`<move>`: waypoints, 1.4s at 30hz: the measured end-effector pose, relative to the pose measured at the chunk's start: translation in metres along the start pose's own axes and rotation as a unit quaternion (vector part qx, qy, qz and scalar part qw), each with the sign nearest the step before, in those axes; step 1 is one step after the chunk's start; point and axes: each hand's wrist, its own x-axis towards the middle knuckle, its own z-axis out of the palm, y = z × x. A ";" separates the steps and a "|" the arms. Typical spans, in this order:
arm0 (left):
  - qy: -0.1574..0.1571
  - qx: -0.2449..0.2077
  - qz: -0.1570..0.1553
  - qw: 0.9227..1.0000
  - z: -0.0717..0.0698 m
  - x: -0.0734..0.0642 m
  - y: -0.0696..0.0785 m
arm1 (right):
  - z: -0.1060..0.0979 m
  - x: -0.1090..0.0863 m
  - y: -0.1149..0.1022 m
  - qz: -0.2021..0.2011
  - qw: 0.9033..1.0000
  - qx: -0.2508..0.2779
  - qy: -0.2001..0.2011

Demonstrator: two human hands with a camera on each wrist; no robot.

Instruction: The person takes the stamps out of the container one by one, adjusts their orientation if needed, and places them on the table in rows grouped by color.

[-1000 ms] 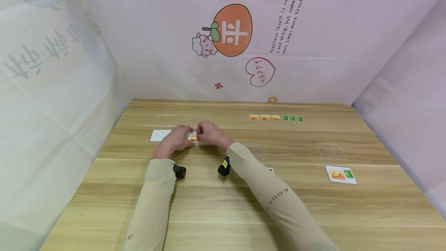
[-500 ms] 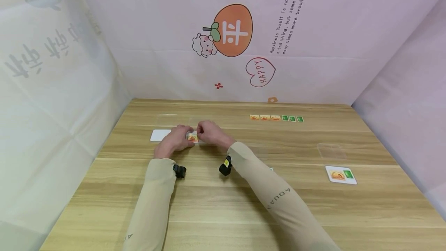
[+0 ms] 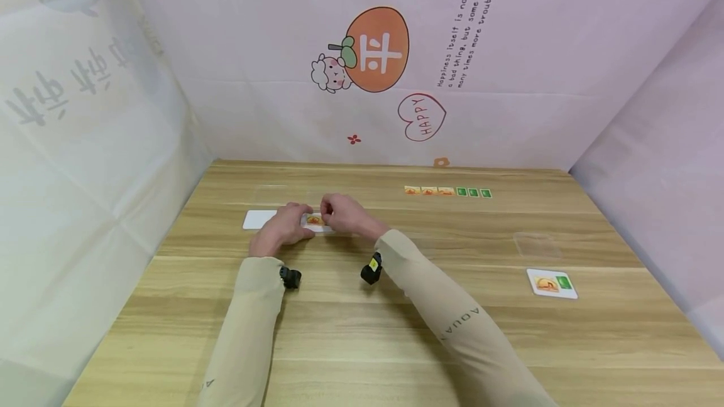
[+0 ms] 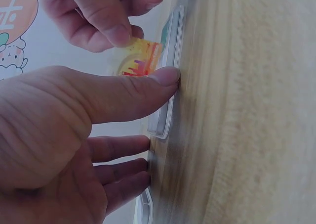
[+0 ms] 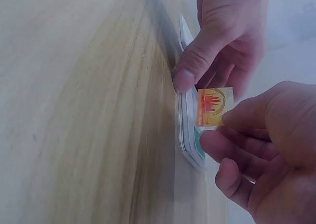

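My left hand [image 3: 285, 225] holds a flat white card in a clear case [image 5: 186, 130] on the table, thumb at the near edge and fingers at the far edge. My right hand [image 3: 346, 213] pinches a small square orange picture piece [image 5: 212, 107] by one side, between thumb and fingers. That piece stands tilted above the card, printed with a red and purple skyline, as the left wrist view shows too. Part of a green patch [image 5: 198, 143] shows on the card under the right fingers. Whether the piece touches the card, I cannot tell.
Left of the hands lies a blank white card [image 3: 259, 219]. A row of small orange pieces [image 3: 428, 191] and green pieces [image 3: 473, 193] lies at the back. On the right are a finished-looking white card [image 3: 552, 284] with both pictures and a clear cover [image 3: 537, 245].
My right hand has shifted slightly up and right, its forearm swinging right. The orange picture piece has tilted and risen a little, showing more white card beneath. The left hand stays put.
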 end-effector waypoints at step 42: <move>0.005 -0.013 -0.012 1.000 0.000 -0.004 0.002 | -0.034 -0.012 0.053 -0.004 1.000 0.000 0.006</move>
